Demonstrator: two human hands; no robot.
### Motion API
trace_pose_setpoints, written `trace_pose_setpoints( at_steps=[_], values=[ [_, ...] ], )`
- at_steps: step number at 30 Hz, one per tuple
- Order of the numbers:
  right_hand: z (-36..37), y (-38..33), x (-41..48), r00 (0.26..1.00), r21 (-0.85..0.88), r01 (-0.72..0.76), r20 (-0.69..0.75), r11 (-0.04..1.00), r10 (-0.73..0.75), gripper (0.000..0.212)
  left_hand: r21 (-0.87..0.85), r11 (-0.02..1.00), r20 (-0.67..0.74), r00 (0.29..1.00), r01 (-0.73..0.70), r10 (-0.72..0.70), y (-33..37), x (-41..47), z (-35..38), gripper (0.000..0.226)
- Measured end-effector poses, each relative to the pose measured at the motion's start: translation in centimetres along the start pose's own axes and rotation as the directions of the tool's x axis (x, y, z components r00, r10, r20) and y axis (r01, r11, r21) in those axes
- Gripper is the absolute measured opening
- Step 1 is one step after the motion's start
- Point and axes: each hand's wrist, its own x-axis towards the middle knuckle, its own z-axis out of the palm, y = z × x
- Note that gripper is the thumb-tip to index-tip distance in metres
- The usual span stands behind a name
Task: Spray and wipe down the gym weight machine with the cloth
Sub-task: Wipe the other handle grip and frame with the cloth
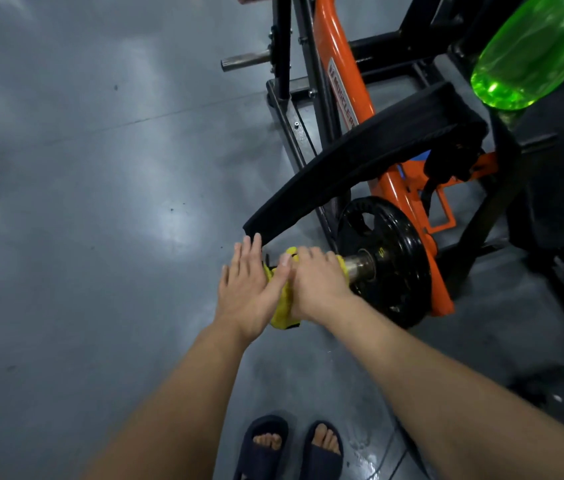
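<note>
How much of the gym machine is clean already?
Done: wet spots on the floor suggest spraying has happened. In hand: the right hand grips the yellow cloth round the steel weight sleeve, with the left hand flat against the cloth's end. Left, probably: the black weight plate, the orange lever arm and the black pad; nothing shows them wiped. The green bottle is in neither hand.

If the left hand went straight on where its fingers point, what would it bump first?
Probably the low end of the black belt: the left hand has its fingertips almost at it. Depth is unclear, so it might slip past.
</note>
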Motion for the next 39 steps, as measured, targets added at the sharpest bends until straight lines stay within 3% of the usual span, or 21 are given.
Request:
trace_pose_setpoints(
  at_steps=[5,8,10,11,12,14,15,19,21,23,26,30,33,35,37,39],
  values=[
    [1.8,-3.6,0.2,0.985,0.167,0.068,-0.171,0.984,-0.039,0.096,-0.313,0.945,0.015,0.996,0.092,-0.092,-0.2,0.2,-0.8,0.082],
    [2.7,-2.7,0.1,0.971,0.187,0.112,-0.231,0.976,-0.067,0.088,-0.399,0.911,-0.017,0.993,0.102,-0.118,-0.1,0.2,-0.9,0.095],
    [3.0,-2.5,-0.2,0.959,0.184,0.127,-0.275,0.975,-0.073,0.079,-0.622,0.768,0.032,0.985,0.152,-0.169,0.2,0.2,-1.6,0.092],
    [3.0,-2.6,-0.2,0.953,0.187,0.133,-0.293,0.973,-0.074,0.078,-0.696,0.692,0.089,0.979,0.193,-0.184,0.1,0.0,-2.0,0.077],
    [3.1,-2.7,-0.2,0.949,0.191,0.139,-0.305,0.972,-0.076,0.077,-0.712,0.665,0.135,0.973,0.226,-0.186,-0.3,-0.2,-2.2,0.059],
    [3.2,-2.7,-0.2,0.952,0.203,0.129,-0.298,0.971,-0.064,0.076,-0.605,0.766,0.111,0.975,0.219,-0.191,-1.3,-0.5,-1.9,0.030],
    [3.0,-2.6,-0.2,0.959,0.205,0.118,-0.276,0.972,-0.058,0.078,-0.556,0.809,0.052,0.979,0.192,-0.197,-1.7,-0.7,-1.5,0.026],
    [0.8,-3.8,0.1,0.998,0.116,0.035,-0.059,0.993,-0.028,0.082,-0.564,0.816,-0.153,0.954,0.129,-0.257,-3.7,-0.7,-0.3,0.022],
    [-0.2,-5.7,0.0,0.999,0.033,0.012,-0.041,0.999,-0.011,0.065,-0.586,0.802,-0.203,0.938,0.113,-0.280,-4.6,-0.8,-0.3,0.024],
    [0.0,-8.7,-0.1,0.995,-0.046,0.042,-0.087,0.998,-0.046,0.047,-0.652,0.745,-0.249,0.887,0.143,-0.389,-5.8,-1.3,-0.3,0.030],
    [1.4,-12.1,0.1,0.970,-0.238,0.169,-0.129,0.956,-0.204,0.036,-0.821,0.543,-0.156,0.845,0.177,-0.511,-7.9,-3.2,-0.6,0.032],
    [1.2,-12.2,1.0,0.957,-0.367,0.263,-0.020,0.892,-0.290,0.032,-0.797,0.556,-0.100,0.855,0.237,-0.508,-8.7,-4.0,-0.7,0.033],
    [-1.0,-10.7,2.1,0.951,-0.166,0.308,0.067,0.937,-0.301,0.029,-0.758,0.590,-0.168,0.791,0.278,-0.588,-7.7,-2.5,-0.9,0.026],
    [-2.6,-7.9,3.7,0.967,0.143,0.144,0.192,0.979,-0.170,0.031,-0.716,0.649,-0.249,0.775,0.256,-0.581,-6.4,-1.5,-1.2,0.019],
    [-3.4,-4.8,5.0,0.941,0.362,-0.092,0.337,0.928,-0.039,0.038,-0.641,0.744,-0.283,0.843,0.188,-0.457,-4.4,-0.5,-1.5,0.016],
    [-3.2,-2.3,5.6,0.915,0.408,-0.242,0.397,0.880,0.068,0.040,-0.529,0.832,-0.151,0.946,0.169,-0.288,-2.7,0.7,-1.6,0.021]
  ],
)
